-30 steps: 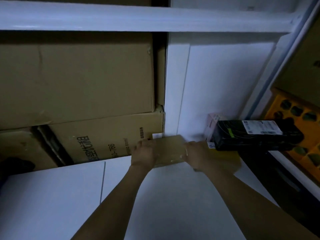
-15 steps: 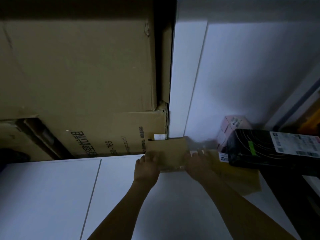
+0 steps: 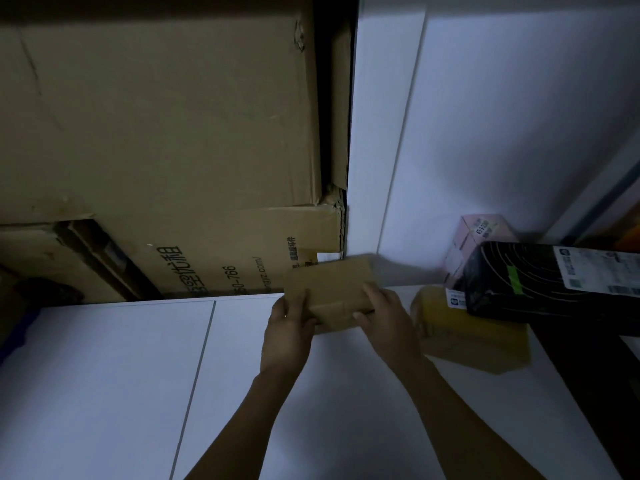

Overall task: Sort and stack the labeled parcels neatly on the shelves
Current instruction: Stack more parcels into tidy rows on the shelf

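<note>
1. Well, at the far left the big cartons (image 3: 156,133) stand stacked on the white shelf (image 3: 104,375), reaching across to the white upright panel (image 3: 381,133).
2. My left hand (image 3: 289,327) grips the near left end of the small brown parcel (image 3: 329,289), thumb on top and fingers curled round its end.
3. That parcel lies just beyond both my hands. Its long axis runs left to right, and its far edge is at the foot of the big cartons, where they meet the panel. In this dim light I cannot tell whether it sits flat on the shelf or is slightly lifted.
4. My right hand (image 3: 384,317) is curled over the near right corner and holds it too. Neither hand is nearer, so I judge the coming move to be a straight push away from me, into that corner.
5. Just right of that hand lies the yellow mailer (image 3: 467,337). The black box (image 3: 519,289) rests on its far end, and the pink box (image 3: 481,233) stands behind.
6. Against a second ago, both grips and the parcel's corner are unchanged. The shelf beam overhead has left my view, and the black box sits further right.
</note>
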